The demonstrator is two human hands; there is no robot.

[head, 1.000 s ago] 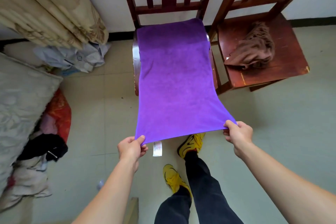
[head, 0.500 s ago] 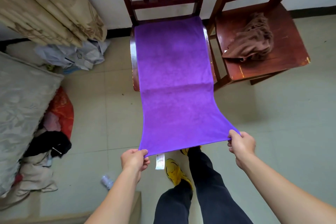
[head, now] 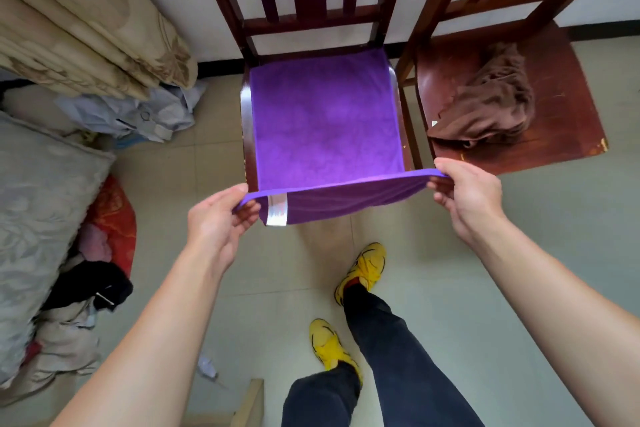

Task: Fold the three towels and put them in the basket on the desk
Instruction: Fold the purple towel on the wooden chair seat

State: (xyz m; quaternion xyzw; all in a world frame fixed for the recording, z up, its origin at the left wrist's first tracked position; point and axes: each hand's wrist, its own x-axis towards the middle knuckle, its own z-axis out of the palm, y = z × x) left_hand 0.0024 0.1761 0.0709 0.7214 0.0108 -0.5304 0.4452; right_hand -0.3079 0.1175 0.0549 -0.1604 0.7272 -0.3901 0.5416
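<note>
My left hand (head: pixel 218 218) and right hand (head: pixel 465 196) each pinch a near corner of the purple towel (head: pixel 325 121), its far half lying on the chair seat (head: pixel 246 121) beyond them. Bare floor (head: pixel 519 253) lies below; the towel's underside fold is hidden.

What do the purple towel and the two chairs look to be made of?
The purple towel looks like soft microfibre or terry: matte, fuzzy nap, limp sag between the left hand and right hand. Both chairs look like dark wood; the left chair has a glossy varnished rim, while the right chair shows a chipped seat corner.
</note>
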